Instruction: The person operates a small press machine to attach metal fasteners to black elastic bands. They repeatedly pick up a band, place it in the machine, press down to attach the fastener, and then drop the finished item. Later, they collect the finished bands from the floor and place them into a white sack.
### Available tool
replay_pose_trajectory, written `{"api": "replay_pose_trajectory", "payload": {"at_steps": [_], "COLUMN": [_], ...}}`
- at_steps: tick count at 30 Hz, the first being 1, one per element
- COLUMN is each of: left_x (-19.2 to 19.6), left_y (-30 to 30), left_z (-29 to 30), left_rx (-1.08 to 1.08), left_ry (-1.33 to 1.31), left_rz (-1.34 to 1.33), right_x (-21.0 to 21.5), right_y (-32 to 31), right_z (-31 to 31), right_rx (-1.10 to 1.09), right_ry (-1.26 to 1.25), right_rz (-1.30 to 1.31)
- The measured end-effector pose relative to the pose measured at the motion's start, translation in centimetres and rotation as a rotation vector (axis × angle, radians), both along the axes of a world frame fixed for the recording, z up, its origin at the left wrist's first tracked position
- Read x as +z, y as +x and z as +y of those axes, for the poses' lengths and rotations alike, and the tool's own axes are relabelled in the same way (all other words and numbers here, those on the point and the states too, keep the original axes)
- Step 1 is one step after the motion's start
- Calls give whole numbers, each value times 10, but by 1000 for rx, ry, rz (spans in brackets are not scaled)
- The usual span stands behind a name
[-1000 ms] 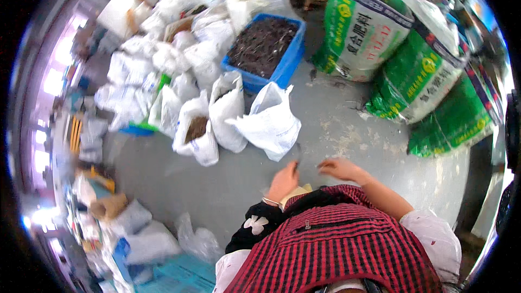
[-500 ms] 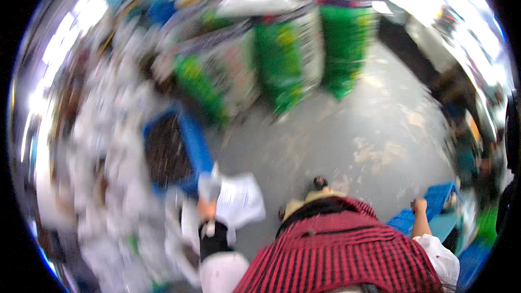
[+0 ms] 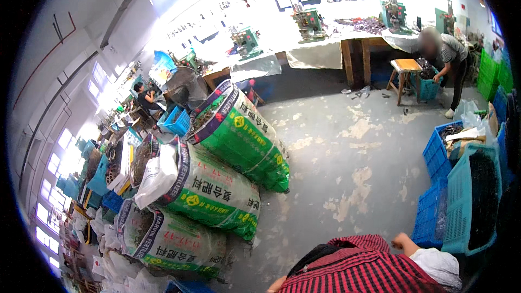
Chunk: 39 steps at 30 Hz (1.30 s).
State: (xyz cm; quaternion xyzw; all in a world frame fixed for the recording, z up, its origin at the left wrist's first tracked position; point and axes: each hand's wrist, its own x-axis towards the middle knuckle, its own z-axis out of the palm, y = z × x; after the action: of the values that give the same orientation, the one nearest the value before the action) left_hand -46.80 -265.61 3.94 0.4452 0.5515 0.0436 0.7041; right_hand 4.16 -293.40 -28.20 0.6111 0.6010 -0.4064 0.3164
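Note:
At the lower right my right hand [image 3: 402,243] hangs beside my body in a loose curl, with nothing visible in it. The nearest thing to it is a blue plastic crate [image 3: 426,221], apart from the hand. Of my left hand [image 3: 276,284] only a sliver of skin shows at the bottom edge; its fingers and anything in them are hidden. Ahead and left stand three large green and white woven sacks: the far sack [image 3: 252,144], the middle sack [image 3: 214,192] and the near sack [image 3: 179,241]. Dark material fills the far and near ones. A white bag [image 3: 157,176] lies over the middle one's mouth.
A teal crate [image 3: 455,228] of dark pieces stands at the right, with another blue crate [image 3: 434,154] behind. Green machines [image 3: 309,24] line the far bench. Near a wooden stool [image 3: 406,65], a co-worker [image 3: 456,51] bends over a teal basket [image 3: 429,88]. Another person [image 3: 146,97] sits far left.
My view has lifted and swung, now showing the far bench and people. The left hand with its white sheet and the blue tray beside it have mostly left view. The right hand still hangs low.

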Motion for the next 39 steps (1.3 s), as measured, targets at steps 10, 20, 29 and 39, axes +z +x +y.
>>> {"api": "replay_pose_trajectory", "payload": {"at_steps": [10,20,29,39], "left_x": [33,-128,-132,-148], "left_y": [66,146,304,437], "left_z": [135,505,908,1043], "left_rx": [9,-302,-191,-706], "left_ry": [-280,82,835,715], "left_rz": [127,511,416,298], "right_x": [94,45,88,74], "right_y": [60,226,276,471], "right_z": [383,470,519,931], "right_rx": [-1567,-1496,-2447,-1717], "right_ry": [595,292,929,610], "right_rz": [588,150,-33,-53]}}
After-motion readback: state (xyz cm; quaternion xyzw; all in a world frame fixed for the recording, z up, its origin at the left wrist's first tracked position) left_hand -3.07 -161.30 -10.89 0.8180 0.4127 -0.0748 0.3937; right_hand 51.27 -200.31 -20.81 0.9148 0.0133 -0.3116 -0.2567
